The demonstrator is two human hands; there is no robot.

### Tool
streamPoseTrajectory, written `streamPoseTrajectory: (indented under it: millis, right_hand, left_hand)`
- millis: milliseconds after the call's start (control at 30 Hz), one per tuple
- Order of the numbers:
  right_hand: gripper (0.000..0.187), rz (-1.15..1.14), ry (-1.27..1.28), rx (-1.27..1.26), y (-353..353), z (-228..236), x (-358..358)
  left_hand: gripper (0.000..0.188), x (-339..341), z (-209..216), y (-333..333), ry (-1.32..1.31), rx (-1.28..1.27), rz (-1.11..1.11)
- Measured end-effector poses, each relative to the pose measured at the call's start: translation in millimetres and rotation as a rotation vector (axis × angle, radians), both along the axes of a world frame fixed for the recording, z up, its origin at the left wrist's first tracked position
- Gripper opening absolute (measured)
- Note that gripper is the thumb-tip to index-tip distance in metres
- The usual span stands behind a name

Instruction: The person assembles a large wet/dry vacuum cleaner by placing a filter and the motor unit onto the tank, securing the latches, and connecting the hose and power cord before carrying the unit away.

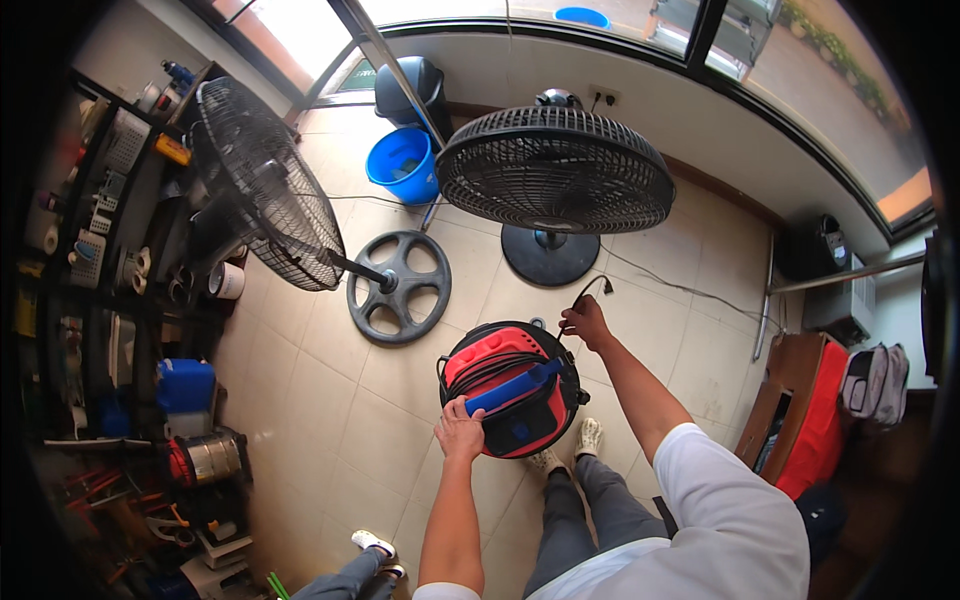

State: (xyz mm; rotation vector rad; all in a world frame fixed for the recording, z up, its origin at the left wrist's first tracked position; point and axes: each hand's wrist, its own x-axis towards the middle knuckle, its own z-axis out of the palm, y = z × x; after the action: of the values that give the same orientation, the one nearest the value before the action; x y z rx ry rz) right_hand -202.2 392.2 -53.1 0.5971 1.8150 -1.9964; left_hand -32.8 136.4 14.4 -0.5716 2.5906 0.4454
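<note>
Below me on the tiled floor stands a round red and black canister vacuum cleaner [525, 425]. Loops of black power cord [490, 370] lie across its lid, beside a blue handle [505, 390]. My left hand [460, 430] is closed at the near-left end of that handle, against the machine's rim; its fingertips are partly hidden. At the far-right side, my right hand [585, 325] pinches the cord, and the black plug [607, 286] sticks up past my fingers.
Ahead stand a black pedestal fan [555, 170] and another tilted fan [265, 185] with a spoked base [400, 290]. Behind them is a blue bucket [402, 165]. Cluttered shelves [100, 250] line the left. A person's shoe [373, 543] shows near my left arm.
</note>
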Motion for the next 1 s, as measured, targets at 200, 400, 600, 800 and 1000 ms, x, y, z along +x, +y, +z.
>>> streamPoseTrajectory:
  millis: [200, 400, 600, 800, 1000]
  right_hand:
    - [0.015, -0.062, -0.044, 0.250, 6, -61, 38]
    - [0.018, -0.266, -0.224, -0.079, 39, -22, 63]
    - [0.044, -0.538, -0.235, -0.065, 74, 15, 120]
    - [0.049, -0.554, -0.275, -0.071, 90, 21, 161]
    - [0.038, -0.420, -0.224, 0.010, 70, 17, 134]
  left_hand:
    - [0.045, -2, 0, -3, 0.069, -0.070, -0.068]
    - [0.046, -4, 2, -1, 0.040, -0.167, -0.129]
    - [0.048, -8, 2, 12, 0.053, -0.241, -0.184]
    - [0.049, 11, 1, 30, 0.125, -0.118, -0.107]
    - [0.027, 59, -23, -14, 0.501, 0.375, 0.477]
